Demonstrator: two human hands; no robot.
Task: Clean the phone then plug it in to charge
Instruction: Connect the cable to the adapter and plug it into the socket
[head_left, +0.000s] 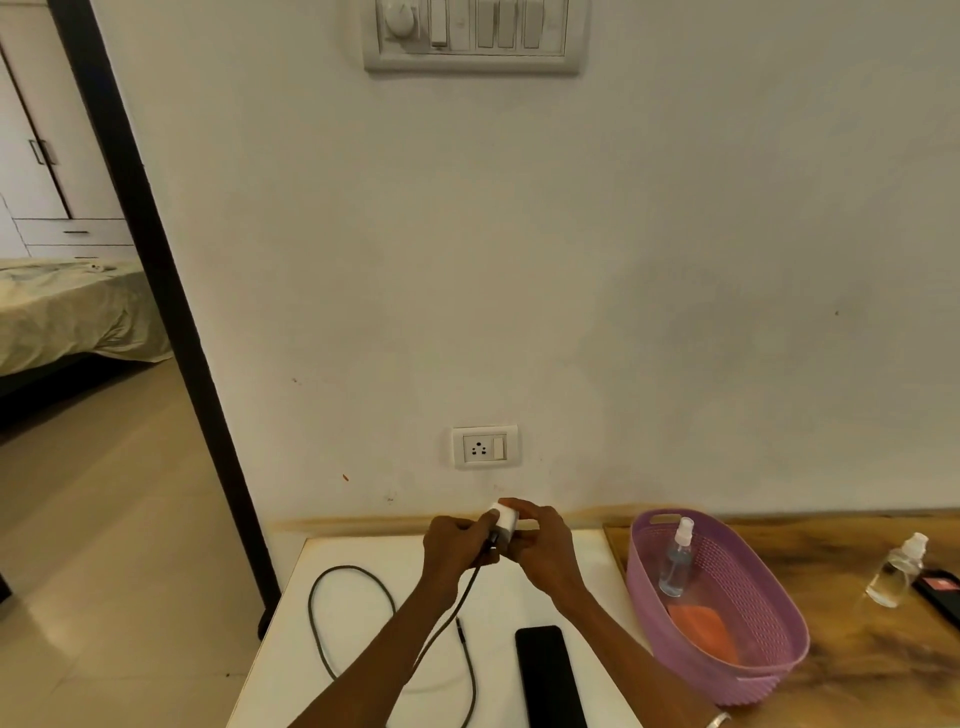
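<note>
A black phone lies flat on the white table, near its front edge. Above the table's back edge both hands meet around a white charger adapter. My right hand grips the adapter's body. My left hand pinches the grey cable at its plug, right against the adapter. The cable loops over the table to the left, and its free end lies near the phone. A wall socket with a switch sits on the wall just above the hands.
A purple basket on the wooden counter to the right holds a spray bottle and an orange cloth. A second bottle and a dark box stand further right. A doorway opens at the left.
</note>
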